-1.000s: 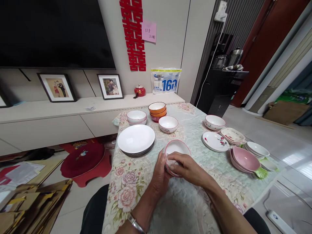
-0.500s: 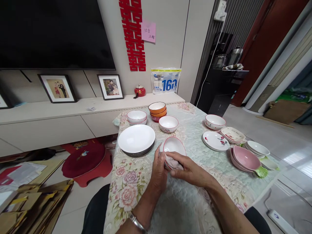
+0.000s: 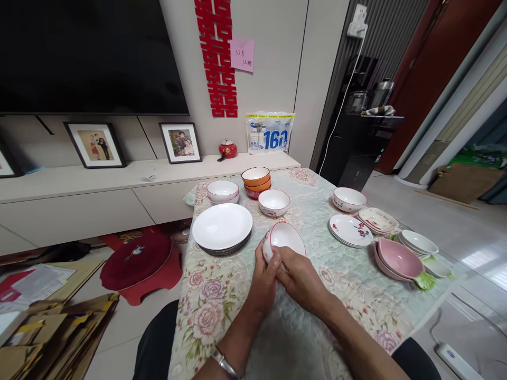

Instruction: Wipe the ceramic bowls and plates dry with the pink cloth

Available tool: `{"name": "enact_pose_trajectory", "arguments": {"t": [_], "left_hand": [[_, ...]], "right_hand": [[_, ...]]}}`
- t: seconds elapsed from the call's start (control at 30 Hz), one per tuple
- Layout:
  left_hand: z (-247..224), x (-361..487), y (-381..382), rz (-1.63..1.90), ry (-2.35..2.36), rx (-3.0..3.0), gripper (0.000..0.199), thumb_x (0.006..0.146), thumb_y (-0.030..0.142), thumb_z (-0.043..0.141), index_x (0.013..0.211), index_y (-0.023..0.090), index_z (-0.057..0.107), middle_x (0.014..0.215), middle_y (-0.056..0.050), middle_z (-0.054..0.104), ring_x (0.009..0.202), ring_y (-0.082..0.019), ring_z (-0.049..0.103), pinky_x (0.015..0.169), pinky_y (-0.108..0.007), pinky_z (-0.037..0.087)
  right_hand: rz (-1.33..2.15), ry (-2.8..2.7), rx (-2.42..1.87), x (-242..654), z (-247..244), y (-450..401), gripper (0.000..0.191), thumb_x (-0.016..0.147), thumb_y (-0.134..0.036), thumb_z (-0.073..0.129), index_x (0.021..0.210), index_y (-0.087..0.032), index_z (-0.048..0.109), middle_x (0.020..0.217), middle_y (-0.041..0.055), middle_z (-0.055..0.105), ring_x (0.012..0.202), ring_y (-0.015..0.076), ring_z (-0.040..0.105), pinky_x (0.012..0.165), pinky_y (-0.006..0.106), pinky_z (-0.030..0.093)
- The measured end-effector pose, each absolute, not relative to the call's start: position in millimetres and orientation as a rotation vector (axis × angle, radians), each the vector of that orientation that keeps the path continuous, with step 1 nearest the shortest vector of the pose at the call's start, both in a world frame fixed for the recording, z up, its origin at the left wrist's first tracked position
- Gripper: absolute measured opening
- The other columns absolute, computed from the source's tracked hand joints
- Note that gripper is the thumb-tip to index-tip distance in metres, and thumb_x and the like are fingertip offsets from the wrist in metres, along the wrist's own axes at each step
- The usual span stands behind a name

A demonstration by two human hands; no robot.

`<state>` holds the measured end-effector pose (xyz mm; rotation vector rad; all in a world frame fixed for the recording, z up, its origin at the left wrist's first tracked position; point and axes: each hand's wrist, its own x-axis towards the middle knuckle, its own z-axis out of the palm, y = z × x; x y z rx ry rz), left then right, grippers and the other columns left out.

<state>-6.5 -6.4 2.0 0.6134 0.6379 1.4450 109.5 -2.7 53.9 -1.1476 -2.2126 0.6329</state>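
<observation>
The left hand (image 3: pixel 264 282) and right hand (image 3: pixel 301 274) meet, both clasping a tilted, red-rimmed white bowl (image 3: pixel 289 239) over the floral tablecloth (image 3: pixel 212 316), near stacked plates (image 3: pixel 222 227).

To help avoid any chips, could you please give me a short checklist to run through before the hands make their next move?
1. Held bowl supported: ok, the left hand and right hand are both on it.
2. Held bowl level: not ok, it is tilted.
3. Underside of the held bowl checked for chips: cannot tell, it is out of sight.
4. Plate stack separate from the left hand: cannot tell, they nearly meet in this view.
5. Orange bowls steady: ok, they sit nested upright on a red bowl.
</observation>
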Motion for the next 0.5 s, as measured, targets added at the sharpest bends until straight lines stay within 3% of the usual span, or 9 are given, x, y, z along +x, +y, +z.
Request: {"name": "enact_pose_trajectory", "arguments": {"t": [0.1, 0.27, 0.4, 0.5], "left_hand": [[2, -10, -5, 1.457, 0.67, 0.607, 0.053, 0.087, 0.043, 0.063, 0.134, 0.024, 0.046, 0.12, -0.009, 0.064, 0.117, -0.027, 0.059, 0.097, -0.04, 0.047], [4, -13, -5, 1.408, 0.649, 0.619, 0.048, 0.092, 0.044, 0.054, 0.133, 0.022, 0.046, 0.124, -0.012, 0.062, 0.117, -0.03, 0.058, 0.091, -0.042, 0.05], [2, -8, -6, 1.42, 0.633, 0.629, 0.06, 0.09, 0.04, 0.058, 0.143, 0.027, 0.034, 0.132, -0.012, 0.058, 0.122, -0.028, 0.055, 0.097, -0.041, 0.047], [0, -6, -6, 1.453, 0.63, 0.632, 0.065, 0.089, 0.039, 0.061, 0.145, 0.027, 0.031, 0.134, -0.011, 0.057, 0.125, -0.025, 0.054, 0.102, -0.038, 0.042]], "right_hand": [[0.68, -2.38, -0.981, 115, 58, -1, 0.037, 0.085, -0.011, 0.055, 0.12, -0.022, 0.054, 0.118, 0.0074, 0.062, 0.108, 0.0205, 0.057, 0.09, 0.032, 0.045], [0.382, -2.62, -1.16, 127, 58, 2, 0.026, 0.084, -0.002, 0.046, 0.091, -0.02, 0.063, 0.096, 0.0051, 0.066, 0.091, 0.0189, 0.059, 0.081, 0.031, 0.043], [0.451, -2.511, -1.211, 117, 54, -3, 0.03, 0.085, -0.003, 0.046, 0.104, -0.02, 0.061, 0.101, 0.0065, 0.066, 0.092, 0.0196, 0.061, 0.077, 0.028, 0.045], [0.587, -2.291, -1.166, 107, 53, -5, 0.033, 0.087, -0.007, 0.049, 0.117, -0.019, 0.056, 0.112, 0.0088, 0.065, 0.103, 0.0203, 0.06, 0.086, 0.03, 0.047]]}}
